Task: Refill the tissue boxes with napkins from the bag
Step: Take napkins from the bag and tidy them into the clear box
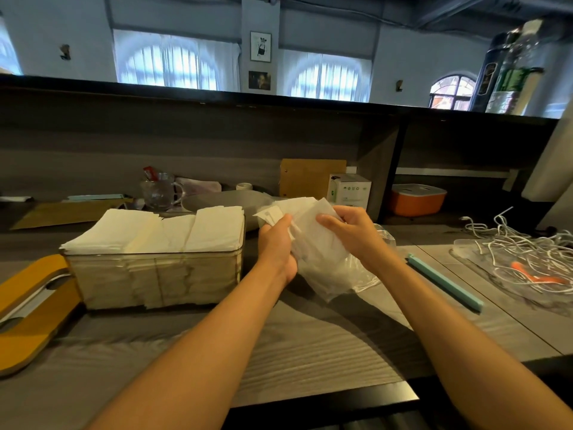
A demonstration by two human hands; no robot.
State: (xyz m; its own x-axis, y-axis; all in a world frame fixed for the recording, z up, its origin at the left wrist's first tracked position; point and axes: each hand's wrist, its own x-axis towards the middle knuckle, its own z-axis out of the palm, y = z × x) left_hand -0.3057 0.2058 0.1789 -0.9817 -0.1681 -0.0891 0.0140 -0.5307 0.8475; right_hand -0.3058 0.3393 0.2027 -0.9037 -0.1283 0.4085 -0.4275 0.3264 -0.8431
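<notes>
Left hand and right hand both grip a clear plastic bag of white napkins above the grey counter. Left of it stands the transparent tissue box, heaped full.

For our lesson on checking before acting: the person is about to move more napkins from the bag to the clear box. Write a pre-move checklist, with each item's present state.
1. Left hand has a grip on the plastic bag: ok.
2. Right hand holds the napkins: ok.
3. Napkins fully out of the bag: not ok.
4. Clear box open on top: ok.
5. Room left in the box: not ok, its stack stands above the rim.
6. Wooden lid out of the way: ok.
</notes>
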